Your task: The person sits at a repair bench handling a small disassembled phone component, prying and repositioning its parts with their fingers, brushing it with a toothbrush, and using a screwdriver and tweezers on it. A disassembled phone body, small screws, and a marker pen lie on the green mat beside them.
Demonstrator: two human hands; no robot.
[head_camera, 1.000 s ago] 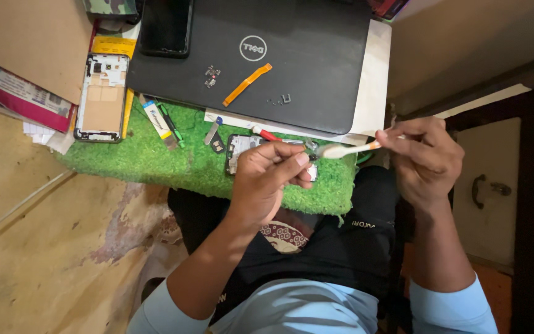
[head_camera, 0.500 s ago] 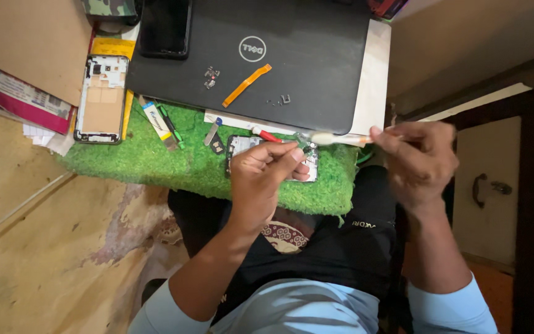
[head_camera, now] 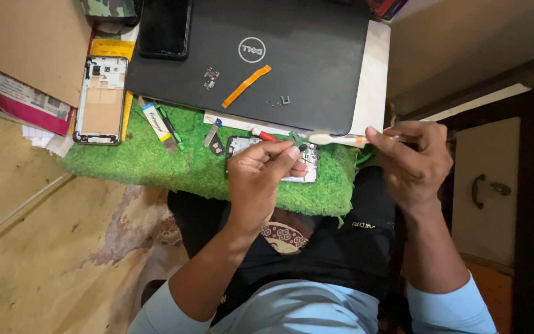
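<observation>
Your left hand (head_camera: 261,179) rests on the opened phone (head_camera: 279,162), which lies on the green turf mat (head_camera: 156,164) just below the closed black laptop (head_camera: 261,62), fingers curled down onto its top edge and pinning it. Your right hand (head_camera: 412,158), off the phone's right end, pinches the handle of a white brush (head_camera: 335,140) whose head reaches the phone's upper right corner beside your left fingertips. Judge the phone light, stiff and fragile with its insides bare, so hold it by the frame edges; the brush is light and takes a pencil pinch.
</observation>
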